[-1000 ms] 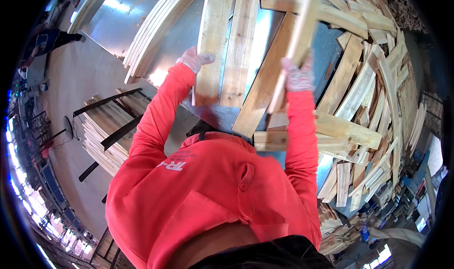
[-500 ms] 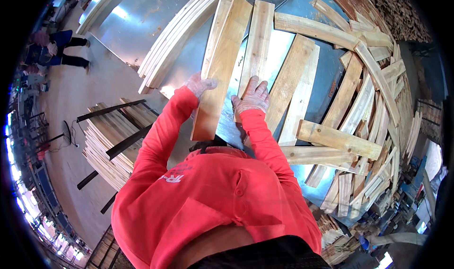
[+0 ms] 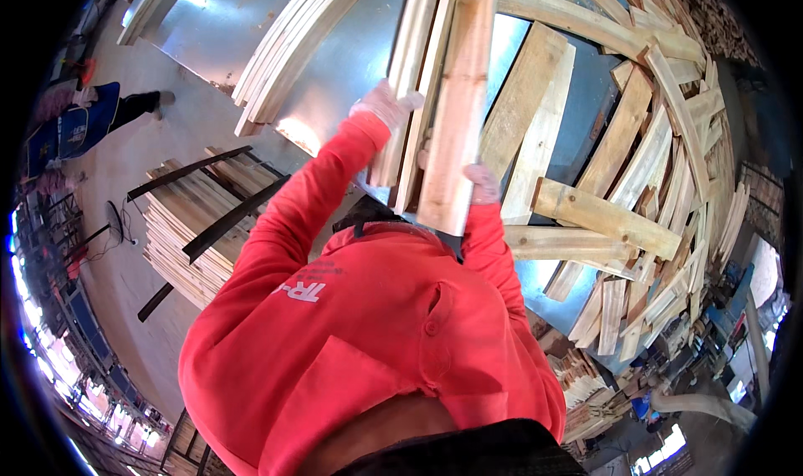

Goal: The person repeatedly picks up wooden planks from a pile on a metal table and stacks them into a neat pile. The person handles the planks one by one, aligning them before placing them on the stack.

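My left hand (image 3: 386, 105), in a thin translucent glove, grips the left edge of a pale wooden board (image 3: 407, 83), its thumb over the upper face. A narrow board (image 3: 431, 95) stands close to the right of that one. A wider board (image 3: 458, 108), turned lengthwise away from me, is held by my right hand (image 3: 482, 181). That hand, also gloved, reaches round its right edge; fingertips show at the opposite edge, and the rest of the fingers are hidden beneath. The wide board's near end is raised close to my chest.
More boards (image 3: 524, 91) lie right of my hands on the metal table (image 3: 577, 91), beside a heap of crossed boards (image 3: 669, 141). Several curved-looking boards (image 3: 305, 45) lie to the far left. Stacked boards (image 3: 196, 221) with dark bars stand at left; another person (image 3: 84, 125) is beyond.
My left hand has moved right and away with its board. My right hand, earlier spread flat on another board, now grips that board from its right edge, and its near end has come toward me.
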A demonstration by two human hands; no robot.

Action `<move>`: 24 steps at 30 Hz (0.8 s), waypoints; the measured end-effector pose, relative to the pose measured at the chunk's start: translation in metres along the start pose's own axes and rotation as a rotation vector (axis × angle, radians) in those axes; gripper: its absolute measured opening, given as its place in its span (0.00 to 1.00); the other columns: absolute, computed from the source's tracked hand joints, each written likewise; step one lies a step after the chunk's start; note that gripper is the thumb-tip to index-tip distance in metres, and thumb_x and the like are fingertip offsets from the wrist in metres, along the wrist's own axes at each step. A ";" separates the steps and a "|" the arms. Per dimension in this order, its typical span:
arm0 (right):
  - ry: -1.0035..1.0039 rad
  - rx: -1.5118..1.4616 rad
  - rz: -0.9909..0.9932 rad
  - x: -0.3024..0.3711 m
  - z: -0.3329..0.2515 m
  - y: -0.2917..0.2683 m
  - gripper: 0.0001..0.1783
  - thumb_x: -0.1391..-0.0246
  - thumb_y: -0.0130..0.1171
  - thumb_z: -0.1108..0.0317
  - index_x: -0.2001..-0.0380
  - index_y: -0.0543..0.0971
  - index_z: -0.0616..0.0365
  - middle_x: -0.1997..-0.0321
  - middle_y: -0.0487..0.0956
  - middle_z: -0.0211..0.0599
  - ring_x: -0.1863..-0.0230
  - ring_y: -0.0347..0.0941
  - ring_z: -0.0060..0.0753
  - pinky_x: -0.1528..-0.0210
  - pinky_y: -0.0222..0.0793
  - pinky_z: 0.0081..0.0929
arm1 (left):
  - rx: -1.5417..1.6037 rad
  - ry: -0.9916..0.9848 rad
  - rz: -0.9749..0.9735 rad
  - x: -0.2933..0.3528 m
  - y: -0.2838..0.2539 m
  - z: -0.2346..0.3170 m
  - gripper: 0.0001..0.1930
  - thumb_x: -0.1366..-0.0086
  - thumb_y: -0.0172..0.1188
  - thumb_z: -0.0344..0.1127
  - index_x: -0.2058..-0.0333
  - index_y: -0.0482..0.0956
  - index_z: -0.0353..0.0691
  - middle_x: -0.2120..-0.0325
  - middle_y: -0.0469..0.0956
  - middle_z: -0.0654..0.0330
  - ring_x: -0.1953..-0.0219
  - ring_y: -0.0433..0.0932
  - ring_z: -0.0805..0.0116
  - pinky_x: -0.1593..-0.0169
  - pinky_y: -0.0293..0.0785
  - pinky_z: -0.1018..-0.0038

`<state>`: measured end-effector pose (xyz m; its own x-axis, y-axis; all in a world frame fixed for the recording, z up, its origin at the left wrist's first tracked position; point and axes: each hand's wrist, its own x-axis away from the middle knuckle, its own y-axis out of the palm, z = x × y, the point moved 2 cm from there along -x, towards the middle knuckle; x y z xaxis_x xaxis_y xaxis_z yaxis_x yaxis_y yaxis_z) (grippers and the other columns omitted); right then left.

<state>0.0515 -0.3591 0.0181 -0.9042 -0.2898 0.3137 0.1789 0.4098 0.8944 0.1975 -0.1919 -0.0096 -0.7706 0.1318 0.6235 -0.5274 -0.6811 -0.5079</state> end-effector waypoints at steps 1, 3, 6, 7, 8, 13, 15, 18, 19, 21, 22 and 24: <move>-0.062 -0.079 -0.059 0.008 -0.014 0.037 0.46 0.65 0.68 0.61 0.41 0.64 0.68 0.48 0.73 0.51 0.48 0.72 0.47 0.45 0.71 0.37 | 0.202 0.016 -0.008 -0.023 0.009 -0.034 0.55 0.46 0.61 0.67 0.35 0.51 0.27 0.40 0.65 0.40 0.38 0.66 0.48 0.35 0.60 0.65; -0.137 0.086 0.142 0.031 -0.029 0.044 0.49 0.67 0.69 0.59 0.40 0.63 0.68 0.49 0.73 0.49 0.50 0.73 0.46 0.46 0.72 0.37 | 0.412 0.073 0.020 -0.048 0.009 -0.083 0.53 0.46 0.66 0.60 0.36 0.53 0.25 0.41 0.67 0.43 0.39 0.67 0.52 0.36 0.61 0.67; -0.230 0.339 0.279 0.047 -0.039 0.043 0.53 0.69 0.70 0.58 0.37 0.60 0.64 0.49 0.73 0.46 0.51 0.73 0.40 0.47 0.71 0.34 | 0.265 0.094 0.104 -0.015 -0.033 -0.063 0.43 0.43 0.66 0.55 0.41 0.64 0.26 0.48 0.75 0.46 0.47 0.74 0.57 0.43 0.68 0.67; -0.260 0.448 0.293 0.046 -0.040 0.040 0.54 0.69 0.70 0.57 0.36 0.60 0.63 0.49 0.73 0.45 0.51 0.73 0.39 0.46 0.71 0.33 | 0.289 0.127 0.127 0.010 -0.049 -0.041 0.38 0.43 0.66 0.53 0.44 0.68 0.28 0.53 0.77 0.49 0.52 0.75 0.61 0.47 0.70 0.68; -0.291 0.559 0.304 0.042 -0.042 0.039 0.55 0.69 0.70 0.57 0.35 0.59 0.62 0.48 0.73 0.43 0.51 0.73 0.37 0.46 0.70 0.32 | 0.314 0.162 0.152 0.041 -0.069 -0.013 0.33 0.42 0.66 0.52 0.48 0.71 0.30 0.59 0.79 0.53 0.57 0.76 0.65 0.51 0.71 0.69; -0.274 1.327 0.353 -0.021 0.028 0.056 0.60 0.63 0.74 0.57 0.30 0.50 0.55 0.33 0.62 0.52 0.33 0.58 0.47 0.34 0.56 0.37 | 0.406 0.178 -0.019 0.086 -0.063 0.050 0.26 0.41 0.66 0.46 0.51 0.75 0.32 0.64 0.80 0.55 0.63 0.76 0.69 0.57 0.74 0.70; -0.187 1.574 0.407 -0.027 0.035 0.057 0.60 0.61 0.73 0.55 0.29 0.49 0.55 0.33 0.60 0.53 0.33 0.57 0.48 0.33 0.55 0.37 | 0.258 0.243 0.061 0.052 -0.012 0.010 0.32 0.44 0.68 0.44 0.46 0.69 0.32 0.58 0.78 0.53 0.59 0.76 0.66 0.56 0.75 0.70; -0.177 1.279 0.397 -0.007 0.025 0.044 0.58 0.59 0.71 0.58 0.30 0.48 0.56 0.33 0.60 0.53 0.33 0.57 0.47 0.33 0.56 0.37 | 0.531 0.243 -0.164 0.038 0.014 -0.009 0.37 0.46 0.69 0.44 0.43 0.65 0.32 0.56 0.77 0.53 0.54 0.75 0.64 0.51 0.74 0.70; -0.258 0.984 0.425 0.000 0.031 0.021 0.59 0.60 0.73 0.61 0.30 0.48 0.58 0.33 0.60 0.54 0.32 0.57 0.47 0.34 0.57 0.37 | 0.593 0.233 -0.266 0.033 0.020 -0.010 0.38 0.46 0.68 0.44 0.42 0.63 0.31 0.56 0.77 0.53 0.52 0.75 0.64 0.49 0.73 0.70; -0.451 0.407 0.506 0.007 0.038 0.011 0.55 0.60 0.74 0.70 0.32 0.51 0.61 0.36 0.64 0.50 0.36 0.63 0.42 0.39 0.64 0.35 | 1.017 0.282 -0.514 0.055 0.019 0.003 0.35 0.44 0.66 0.43 0.43 0.65 0.32 0.55 0.77 0.52 0.51 0.74 0.64 0.47 0.72 0.69; -0.341 0.384 0.449 0.005 0.036 0.013 0.53 0.60 0.74 0.71 0.33 0.53 0.61 0.38 0.67 0.48 0.39 0.65 0.40 0.40 0.66 0.34 | 1.233 0.305 -0.632 0.064 0.017 0.007 0.33 0.43 0.65 0.42 0.43 0.66 0.32 0.54 0.77 0.52 0.50 0.74 0.64 0.46 0.72 0.69; -0.118 0.325 0.325 -0.003 0.036 0.023 0.51 0.60 0.74 0.72 0.35 0.56 0.60 0.43 0.71 0.44 0.44 0.69 0.36 0.43 0.68 0.33 | 1.093 0.295 -0.391 0.043 0.031 -0.014 0.29 0.39 0.63 0.44 0.45 0.69 0.30 0.53 0.76 0.49 0.51 0.76 0.60 0.47 0.73 0.67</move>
<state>0.0442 -0.3176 0.0262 -0.8628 -0.0097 0.5055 0.3458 0.7180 0.6040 0.1428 -0.1975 -0.0064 -0.7535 0.5294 0.3899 -0.2717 -0.7908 0.5485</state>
